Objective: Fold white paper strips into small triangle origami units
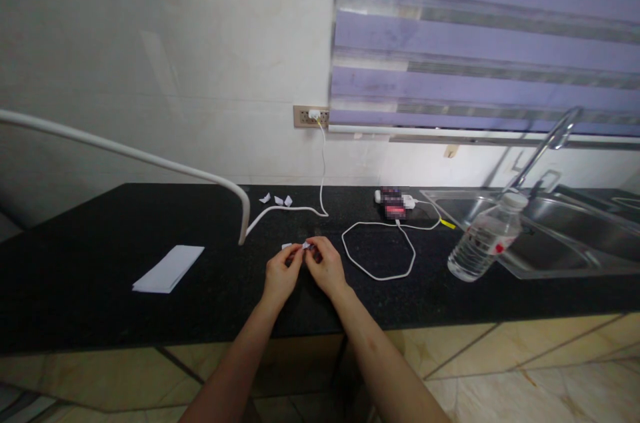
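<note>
Both my hands meet over the black counter (100, 236) near its middle. My left hand (281, 275) and my right hand (326, 267) have their fingers pinched together on one small white piece of paper (305, 245) held between them. Just left of the fingertips another tiny white scrap (286, 246) lies on the counter. Further back, three small folded paper bits (277, 199) rest near the wall.
A folded white sheet (169, 268) lies at the left. A white cable (380, 249) loops from the wall socket (311, 116) to a small device (394, 204). A plastic water bottle (483, 239) stands by the steel sink (560, 236) and tap (547, 143). A white tube (125, 153) arcs overhead.
</note>
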`<action>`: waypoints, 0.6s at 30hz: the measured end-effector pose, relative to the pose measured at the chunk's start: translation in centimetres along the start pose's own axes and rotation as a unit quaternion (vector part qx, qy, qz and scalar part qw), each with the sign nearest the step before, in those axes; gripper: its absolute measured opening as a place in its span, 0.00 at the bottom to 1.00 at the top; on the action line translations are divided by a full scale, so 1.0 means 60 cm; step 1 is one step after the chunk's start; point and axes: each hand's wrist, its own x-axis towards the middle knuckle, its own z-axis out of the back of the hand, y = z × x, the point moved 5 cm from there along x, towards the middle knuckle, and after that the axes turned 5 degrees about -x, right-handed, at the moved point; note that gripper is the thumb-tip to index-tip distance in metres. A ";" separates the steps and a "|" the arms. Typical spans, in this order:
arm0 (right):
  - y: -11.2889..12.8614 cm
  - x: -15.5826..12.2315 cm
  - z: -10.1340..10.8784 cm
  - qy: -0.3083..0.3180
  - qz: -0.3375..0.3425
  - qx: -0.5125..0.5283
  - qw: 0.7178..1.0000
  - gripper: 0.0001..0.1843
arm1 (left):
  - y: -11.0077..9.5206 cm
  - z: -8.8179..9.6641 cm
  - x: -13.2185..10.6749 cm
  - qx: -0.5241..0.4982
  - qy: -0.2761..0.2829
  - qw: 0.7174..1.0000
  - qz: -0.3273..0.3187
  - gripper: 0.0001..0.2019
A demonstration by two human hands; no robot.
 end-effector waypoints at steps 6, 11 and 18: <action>-0.016 0.003 0.001 -0.007 -0.050 0.069 0.996 0.09 | -0.002 0.000 0.001 -0.037 0.017 0.999 0.022 0.12; -0.033 0.000 -0.011 0.028 -0.135 0.153 0.979 0.08 | 0.009 0.000 0.002 -0.046 0.012 0.998 0.052 0.12; -0.033 -0.001 -0.015 0.026 -0.147 0.194 0.970 0.07 | 0.002 -0.001 0.002 0.009 0.023 0.998 0.057 0.11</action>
